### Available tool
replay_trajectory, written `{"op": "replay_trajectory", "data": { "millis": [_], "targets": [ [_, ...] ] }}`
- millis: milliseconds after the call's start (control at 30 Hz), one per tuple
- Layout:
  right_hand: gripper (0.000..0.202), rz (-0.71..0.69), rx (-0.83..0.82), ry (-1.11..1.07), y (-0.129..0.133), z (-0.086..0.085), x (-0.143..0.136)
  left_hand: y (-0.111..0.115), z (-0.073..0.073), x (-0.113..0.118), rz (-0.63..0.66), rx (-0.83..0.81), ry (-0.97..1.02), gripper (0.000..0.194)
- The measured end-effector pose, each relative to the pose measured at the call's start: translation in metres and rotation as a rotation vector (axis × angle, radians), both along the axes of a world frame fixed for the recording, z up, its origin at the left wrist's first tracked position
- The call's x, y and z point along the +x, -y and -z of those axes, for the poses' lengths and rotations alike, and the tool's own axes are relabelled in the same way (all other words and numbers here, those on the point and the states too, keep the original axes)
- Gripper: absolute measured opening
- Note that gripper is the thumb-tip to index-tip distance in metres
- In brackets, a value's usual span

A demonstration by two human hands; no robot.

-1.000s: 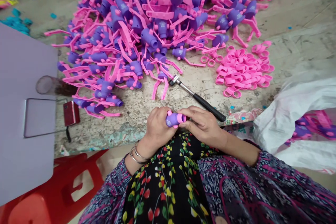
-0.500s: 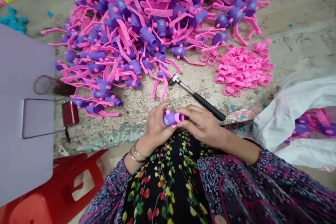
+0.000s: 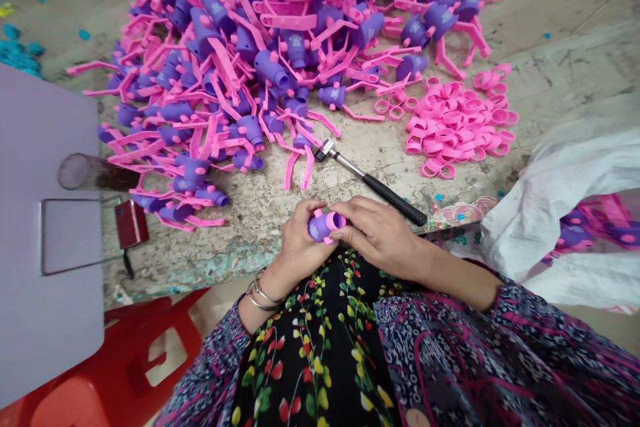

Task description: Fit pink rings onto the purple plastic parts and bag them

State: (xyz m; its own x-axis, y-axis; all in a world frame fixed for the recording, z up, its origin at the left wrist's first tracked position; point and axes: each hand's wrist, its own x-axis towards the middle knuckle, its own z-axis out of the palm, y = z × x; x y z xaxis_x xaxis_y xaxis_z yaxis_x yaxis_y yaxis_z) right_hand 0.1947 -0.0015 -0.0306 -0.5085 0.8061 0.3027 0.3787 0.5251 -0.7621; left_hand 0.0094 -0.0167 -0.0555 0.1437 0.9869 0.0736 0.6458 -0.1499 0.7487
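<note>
My left hand point(image 3: 303, 243) is closed around a purple plastic piece point(image 3: 318, 227) with pink pegs, held above my lap at the table's front edge. A pink ring point(image 3: 334, 221) sits around the open end of this piece, which faces right. The fingers of my right hand point(image 3: 377, 233) pinch the ring end from the right side. Just beyond my hands lies a hammer point(image 3: 370, 180) with a black grip. Loose pink rings point(image 3: 457, 123) form a pile to the right of the hammer.
A large heap of purple pieces with pink arms point(image 3: 240, 80) covers the table's far side. On the left are a drinking glass point(image 3: 95, 172), a small red box point(image 3: 131, 223) and a red stool point(image 3: 125, 353). A white sack point(image 3: 520, 233) holding similar parts is on the right.
Both hands keep hold of the purple piece, almost in place. The ring end appears turned slightly more toward me. The table scene has shifted a little left with the camera.
</note>
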Motion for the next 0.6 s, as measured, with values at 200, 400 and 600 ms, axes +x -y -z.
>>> {"op": "replay_trajectory", "data": {
  "millis": [200, 400, 600],
  "targets": [
    [0.026, 0.030, 0.020, -0.027, 0.0002, 0.0017, 0.0017, -0.0008, -0.0060, 0.0045, -0.028, -0.049, -0.017, 0.034],
    [0.027, 0.011, 0.006, -0.005, -0.0005, 0.0008, 0.0026, -0.0015, -0.0028, 0.0024, 0.026, 0.059, 0.019, 0.041],
    [0.029, -0.001, -0.026, 0.029, -0.0001, 0.0007, 0.0026, -0.0031, 0.0022, -0.0012, 0.159, 0.178, -0.023, 0.026]
  ]
}}
